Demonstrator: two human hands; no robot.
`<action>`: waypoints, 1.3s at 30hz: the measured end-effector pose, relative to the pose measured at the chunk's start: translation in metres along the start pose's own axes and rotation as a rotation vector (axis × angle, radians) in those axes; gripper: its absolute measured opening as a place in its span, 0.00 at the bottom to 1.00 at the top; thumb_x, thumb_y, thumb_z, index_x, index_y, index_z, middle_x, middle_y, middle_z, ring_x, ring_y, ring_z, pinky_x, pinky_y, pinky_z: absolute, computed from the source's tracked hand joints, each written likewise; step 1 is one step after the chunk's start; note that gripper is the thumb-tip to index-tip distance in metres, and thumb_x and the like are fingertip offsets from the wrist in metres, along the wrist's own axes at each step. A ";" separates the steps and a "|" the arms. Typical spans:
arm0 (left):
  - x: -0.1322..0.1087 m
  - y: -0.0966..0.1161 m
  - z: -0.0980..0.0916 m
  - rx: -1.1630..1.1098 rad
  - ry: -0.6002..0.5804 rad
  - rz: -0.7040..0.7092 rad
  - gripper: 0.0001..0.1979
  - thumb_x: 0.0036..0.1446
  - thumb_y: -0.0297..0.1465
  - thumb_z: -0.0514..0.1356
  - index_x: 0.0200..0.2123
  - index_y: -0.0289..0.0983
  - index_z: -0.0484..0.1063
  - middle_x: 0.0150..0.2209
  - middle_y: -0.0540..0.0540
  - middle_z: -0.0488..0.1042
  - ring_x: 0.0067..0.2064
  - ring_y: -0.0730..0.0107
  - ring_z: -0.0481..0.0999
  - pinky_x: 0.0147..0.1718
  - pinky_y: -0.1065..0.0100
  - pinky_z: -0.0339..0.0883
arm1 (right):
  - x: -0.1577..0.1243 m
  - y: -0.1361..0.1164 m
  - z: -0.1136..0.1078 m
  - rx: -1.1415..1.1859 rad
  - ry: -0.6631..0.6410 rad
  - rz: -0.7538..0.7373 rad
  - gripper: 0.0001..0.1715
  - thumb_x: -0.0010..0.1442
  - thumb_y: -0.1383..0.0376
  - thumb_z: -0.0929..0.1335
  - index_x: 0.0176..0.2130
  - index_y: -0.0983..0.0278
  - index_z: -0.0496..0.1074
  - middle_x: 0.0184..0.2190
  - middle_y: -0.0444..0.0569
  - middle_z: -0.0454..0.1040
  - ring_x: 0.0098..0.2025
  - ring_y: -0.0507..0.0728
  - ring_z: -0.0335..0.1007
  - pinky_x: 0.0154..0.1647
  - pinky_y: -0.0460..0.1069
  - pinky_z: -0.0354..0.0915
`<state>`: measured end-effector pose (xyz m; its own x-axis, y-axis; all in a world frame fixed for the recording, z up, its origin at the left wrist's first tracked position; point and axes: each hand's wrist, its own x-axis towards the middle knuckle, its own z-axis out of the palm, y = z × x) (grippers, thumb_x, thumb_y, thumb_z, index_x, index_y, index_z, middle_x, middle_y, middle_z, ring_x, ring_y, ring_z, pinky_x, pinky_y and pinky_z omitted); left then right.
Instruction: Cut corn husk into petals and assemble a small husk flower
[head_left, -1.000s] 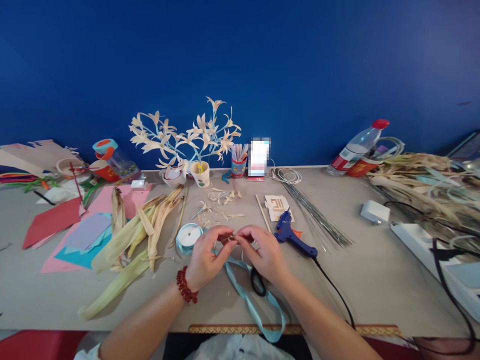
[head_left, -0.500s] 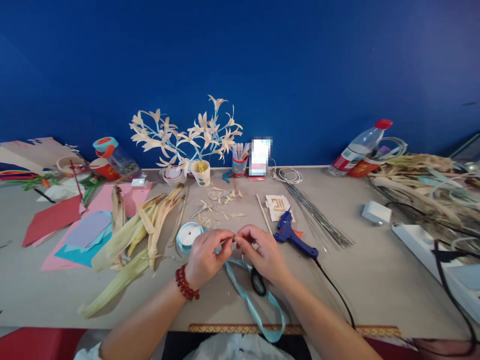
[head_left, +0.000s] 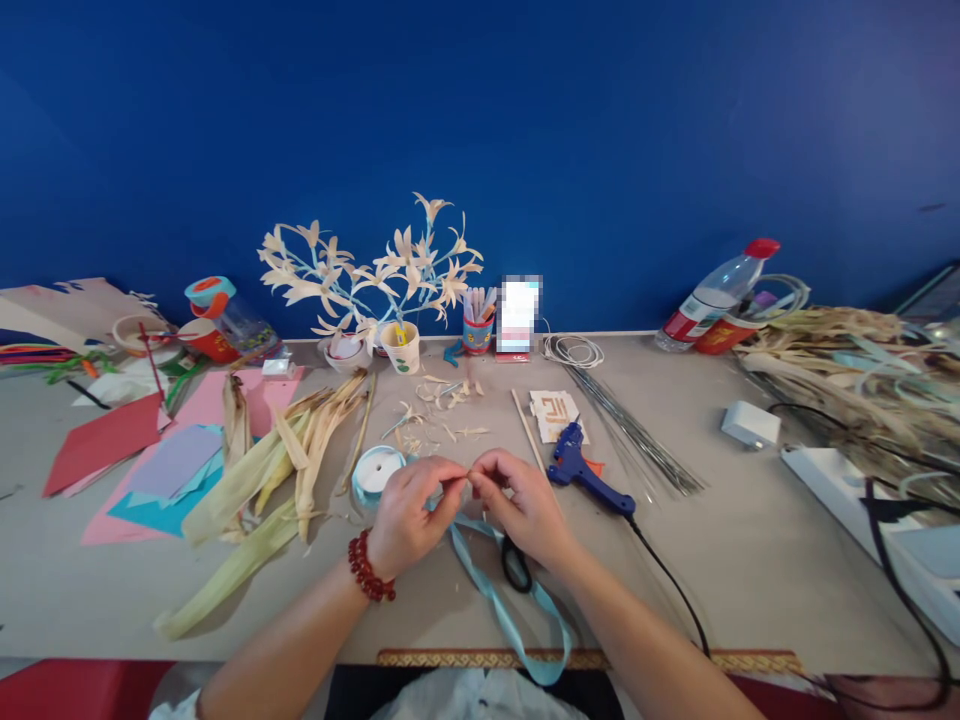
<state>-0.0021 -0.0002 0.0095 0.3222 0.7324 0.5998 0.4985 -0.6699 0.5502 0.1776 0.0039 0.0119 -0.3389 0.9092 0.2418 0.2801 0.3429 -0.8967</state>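
My left hand [head_left: 417,512] and my right hand [head_left: 523,503] meet at the middle of the table, thumb and forefinger pinched on each, fingertips touching. What they pinch is too small to make out. A light blue ribbon [head_left: 480,580] runs beneath the hands and loops toward the front edge. Its white spool [head_left: 377,468] lies just left of my left hand. Black-handled scissors [head_left: 517,565] rest under my right hand, their blades mostly hidden. Right of that hand is a blue glue gun [head_left: 589,475]. Pale husk scraps [head_left: 450,395] are scattered beyond the hands.
Corn husks [head_left: 255,480] and coloured paper [head_left: 176,460] lie at left. Husk flowers stand in paper cups [head_left: 400,350] at the back. Wires [head_left: 637,430], a tilted bottle [head_left: 697,310], a power strip [head_left: 862,510] and more husks [head_left: 832,370] occupy the right.
Both hands stay nearly in place; the fingertips have drawn slightly closer together. The rest of the table looks the same.
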 end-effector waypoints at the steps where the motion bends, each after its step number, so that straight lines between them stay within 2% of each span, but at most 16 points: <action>1: 0.000 -0.001 0.000 0.003 0.002 -0.011 0.07 0.59 0.24 0.57 0.40 0.39 0.69 0.35 0.47 0.78 0.36 0.70 0.76 0.38 0.68 0.70 | 0.000 0.000 0.000 -0.007 0.003 -0.002 0.10 0.67 0.61 0.62 0.36 0.62 0.68 0.27 0.44 0.72 0.29 0.51 0.68 0.30 0.44 0.61; 9: 0.002 -0.002 -0.001 0.050 0.029 -0.015 0.06 0.58 0.24 0.57 0.38 0.38 0.69 0.33 0.48 0.77 0.34 0.71 0.76 0.36 0.70 0.70 | -0.001 0.001 0.000 -0.026 0.013 -0.026 0.10 0.67 0.60 0.61 0.35 0.62 0.66 0.27 0.44 0.70 0.29 0.52 0.67 0.29 0.45 0.60; 15: 0.002 0.001 -0.002 -0.006 0.002 -0.052 0.16 0.58 0.25 0.58 0.50 0.37 0.66 0.38 0.45 0.77 0.38 0.68 0.77 0.41 0.66 0.70 | 0.000 0.003 0.000 -0.028 0.036 -0.026 0.10 0.67 0.61 0.61 0.35 0.62 0.66 0.27 0.44 0.70 0.29 0.52 0.67 0.30 0.45 0.61; 19: 0.002 0.000 -0.001 -0.052 -0.018 -0.053 0.07 0.60 0.24 0.56 0.41 0.38 0.69 0.36 0.46 0.77 0.37 0.70 0.76 0.39 0.68 0.70 | 0.000 0.002 0.000 -0.035 0.031 -0.033 0.11 0.67 0.60 0.61 0.35 0.62 0.67 0.27 0.44 0.71 0.29 0.52 0.67 0.29 0.45 0.62; 21: 0.002 -0.001 0.000 -0.045 -0.016 -0.057 0.06 0.60 0.24 0.56 0.40 0.38 0.70 0.35 0.47 0.77 0.36 0.70 0.76 0.38 0.68 0.69 | 0.000 0.002 0.000 -0.054 0.028 -0.042 0.11 0.67 0.60 0.61 0.35 0.62 0.67 0.27 0.44 0.71 0.28 0.52 0.67 0.29 0.45 0.61; 27: 0.002 -0.002 -0.001 -0.002 0.000 -0.068 0.06 0.60 0.25 0.56 0.39 0.39 0.70 0.33 0.48 0.77 0.35 0.71 0.76 0.37 0.69 0.69 | -0.001 0.001 -0.001 -0.084 0.037 -0.050 0.10 0.67 0.60 0.61 0.35 0.62 0.66 0.27 0.45 0.70 0.29 0.52 0.66 0.28 0.45 0.61; 33: 0.001 -0.004 0.000 0.018 0.007 -0.070 0.06 0.60 0.27 0.57 0.41 0.39 0.71 0.37 0.46 0.79 0.38 0.68 0.78 0.38 0.67 0.70 | -0.001 0.002 -0.002 -0.006 0.022 0.006 0.11 0.68 0.59 0.61 0.35 0.62 0.65 0.26 0.44 0.69 0.27 0.51 0.67 0.25 0.44 0.61; 39: -0.001 -0.005 -0.001 0.001 0.001 -0.070 0.06 0.61 0.25 0.56 0.39 0.38 0.71 0.32 0.48 0.78 0.33 0.70 0.77 0.35 0.69 0.69 | -0.001 0.002 0.000 -0.057 0.029 -0.031 0.11 0.67 0.60 0.61 0.35 0.62 0.66 0.27 0.45 0.69 0.28 0.52 0.66 0.27 0.44 0.62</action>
<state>-0.0053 0.0027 0.0066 0.2858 0.7773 0.5605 0.5205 -0.6170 0.5902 0.1789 0.0033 0.0101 -0.3220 0.9042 0.2806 0.3206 0.3830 -0.8663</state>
